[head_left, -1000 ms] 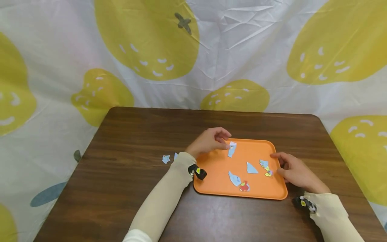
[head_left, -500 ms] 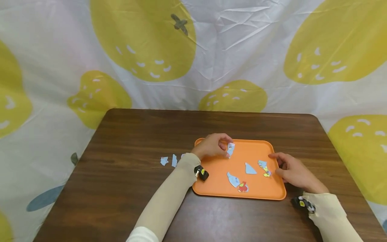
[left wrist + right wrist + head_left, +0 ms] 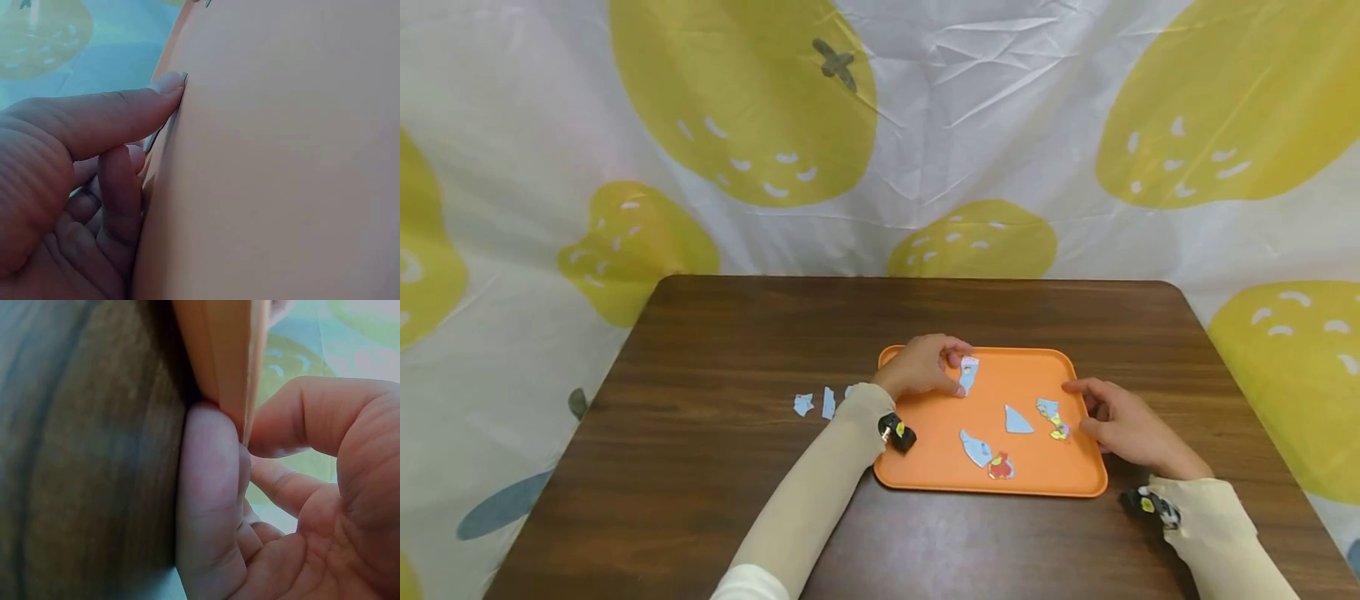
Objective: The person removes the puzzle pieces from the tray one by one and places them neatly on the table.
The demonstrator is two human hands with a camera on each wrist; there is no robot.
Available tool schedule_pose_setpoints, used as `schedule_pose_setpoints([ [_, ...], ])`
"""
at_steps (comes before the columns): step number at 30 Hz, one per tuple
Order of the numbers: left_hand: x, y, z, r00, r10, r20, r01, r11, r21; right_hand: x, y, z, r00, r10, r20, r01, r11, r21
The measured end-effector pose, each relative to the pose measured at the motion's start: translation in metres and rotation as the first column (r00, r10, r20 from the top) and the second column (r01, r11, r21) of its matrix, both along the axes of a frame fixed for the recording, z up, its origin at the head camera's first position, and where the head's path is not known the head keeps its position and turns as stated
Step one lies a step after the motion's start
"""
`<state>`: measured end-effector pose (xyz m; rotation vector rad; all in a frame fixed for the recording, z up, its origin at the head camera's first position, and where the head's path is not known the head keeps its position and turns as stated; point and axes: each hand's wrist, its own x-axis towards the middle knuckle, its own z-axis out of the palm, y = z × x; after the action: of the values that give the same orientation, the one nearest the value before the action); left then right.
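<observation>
An orange tray (image 3: pixel 925 471) lies on the table with several flat, irregular puzzle pieces on it. At its upper middle, my left hand (image 3: pixel 922 367) pinches a light blue puzzle piece (image 3: pixel 969 377) between thumb and fingers. Only the thin edge of that puzzle piece (image 3: pixel 154 139) shows in the left wrist view, close against the tray. My right hand (image 3: pixel 1123 423) grips the tray's right rim. In the right wrist view the thumb is on the rim's inner side and a finger lies under the tray wall (image 3: pixel 228 356).
On the tray lie a blue triangular piece (image 3: pixel 1018 420), a curved blue piece (image 3: pixel 976 450) touching a red one (image 3: pixel 1001 467), and a blue-yellow piece (image 3: pixel 1052 417) near the right rim. Blue pieces (image 3: pixel 828 403) lie on the brown table (image 3: pixel 737 350), left of the tray.
My left hand has come down a little, and its thumb and fingers have closed on the light blue puzzle piece. The right hand keeps its hold on the rim. The head view has shifted slightly.
</observation>
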<state>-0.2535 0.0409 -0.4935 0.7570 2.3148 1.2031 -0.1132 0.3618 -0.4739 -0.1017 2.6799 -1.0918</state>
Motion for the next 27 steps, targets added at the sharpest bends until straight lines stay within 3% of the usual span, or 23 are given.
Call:
schedule_pose_setpoints([
  [5, -0.002, -0.002, 0.005, 0.999, -0.016, -0.041, 0.012, 0.995, -0.102, -0.001, -0.003, 0.002, 1.0, 0.007, -0.012, -0.007, 1.0, -0.01],
  [9, 0.0, -0.005, 0.007, 0.998, -0.045, -0.047, 0.04, 0.992, -0.116, -0.001, -0.004, 0.002, 1.0, 0.012, -0.022, -0.013, 1.0, -0.012],
  [13, 0.003, -0.007, 0.005, 0.995, -0.096, -0.033, 0.094, 0.994, -0.048, 0.0, -0.003, 0.001, 1.0, 0.004, -0.02, -0.004, 1.0, 0.002],
  [19, 0.007, -0.011, 0.0, 0.984, -0.164, 0.063, 0.159, 0.984, 0.078, 0.002, -0.002, -0.001, 1.0, -0.008, -0.013, 0.008, 1.0, 0.01],
  [27, 0.009, -0.016, -0.001, 0.969, -0.187, 0.16, 0.151, 0.965, 0.216, 0.002, -0.003, -0.001, 1.0, -0.01, -0.012, 0.01, 1.0, 0.008],
])
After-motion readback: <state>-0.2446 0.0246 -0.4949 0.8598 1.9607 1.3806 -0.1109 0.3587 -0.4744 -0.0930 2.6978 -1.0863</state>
